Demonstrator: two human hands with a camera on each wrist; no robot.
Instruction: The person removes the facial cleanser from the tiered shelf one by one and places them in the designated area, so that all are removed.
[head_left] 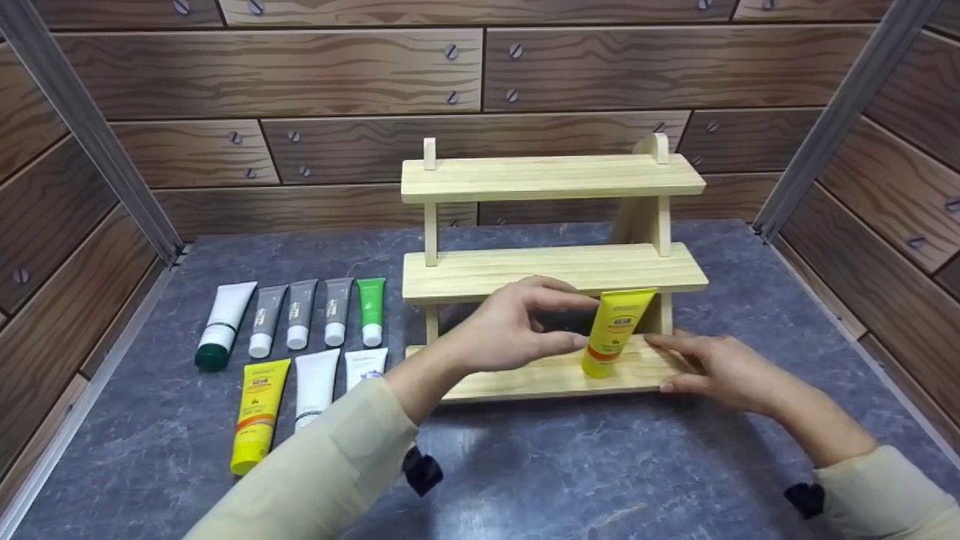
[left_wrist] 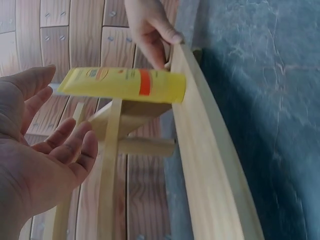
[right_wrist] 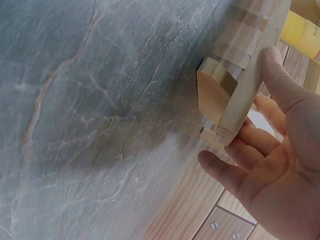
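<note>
A yellow squeeze tube (head_left: 619,330) stands cap-down on the lowest board of a three-tier wooden shelf (head_left: 555,178), towards its right side. My left hand (head_left: 517,324) is just left of the tube. In the left wrist view, the loosely bent fingers of that hand (left_wrist: 45,145) are apart from the tube (left_wrist: 125,85) and hold nothing. At the right end of the lowest board, my right hand (head_left: 731,371) grips the wood. Its thumb lies on the board's edge and its fingers are behind, as the right wrist view shows on the board (right_wrist: 250,85).
Left of the shelf lie several tubes: a white one with a green cap (head_left: 226,322), grey ones (head_left: 302,311), a green one (head_left: 371,307), another yellow one (head_left: 259,412) and white ones (head_left: 316,379). Wood-patterned walls (head_left: 300,71) enclose the dark marbled table (head_left: 562,480).
</note>
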